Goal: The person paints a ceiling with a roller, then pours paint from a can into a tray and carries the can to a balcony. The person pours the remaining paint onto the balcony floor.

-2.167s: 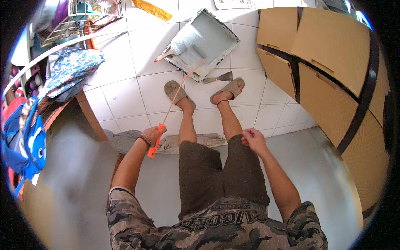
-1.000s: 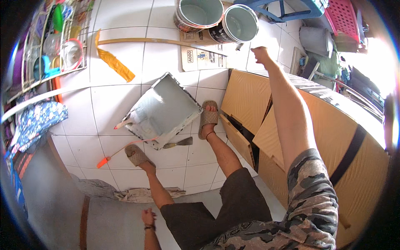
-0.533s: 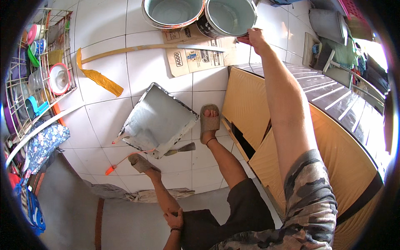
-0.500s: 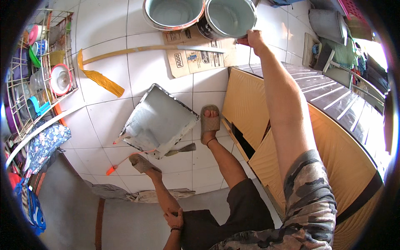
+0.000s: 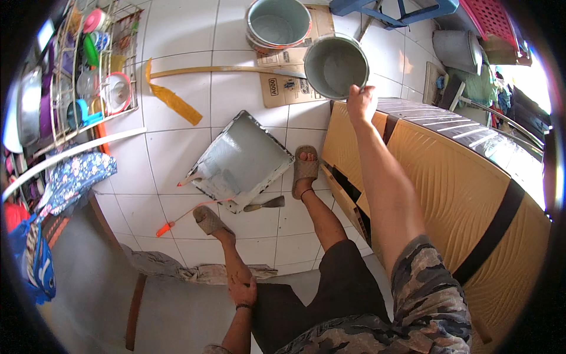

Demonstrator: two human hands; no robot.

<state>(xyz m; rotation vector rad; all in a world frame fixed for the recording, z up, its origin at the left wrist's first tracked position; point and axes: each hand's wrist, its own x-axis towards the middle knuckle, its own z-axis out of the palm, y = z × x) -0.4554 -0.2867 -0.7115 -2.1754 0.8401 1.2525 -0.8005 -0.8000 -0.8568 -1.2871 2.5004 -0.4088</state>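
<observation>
My right hand (image 5: 361, 102) grips the near rim of a bucket (image 5: 336, 68), its inside coated greyish green. A second bucket (image 5: 278, 25) of similar colour, with a reddish rim, stands just beyond it to the left. Resting on my left leg below the knee, my left hand (image 5: 242, 290) holds no object, and its fingers lie along the skin. A square tray (image 5: 250, 156) smeared with grey paint lies on the tiles by my feet. At its near edge are a flat dark-handled tool (image 5: 265, 204) and a thin wire-framed tool with an orange handle (image 5: 165, 229).
Flattened cardboard (image 5: 285, 88) lies under the buckets, with a long strip (image 5: 218, 69) and a yellow piece (image 5: 177, 106) to its left. A padded tan panel (image 5: 442, 183) flanks my right arm. A wire rack (image 5: 71, 118) stands left; a blue stand (image 5: 395, 15) is at the back.
My right hand has brought the gripped bucket nearer to me, away from the other bucket. My left hand stays on my leg. The view has shifted slightly.
</observation>
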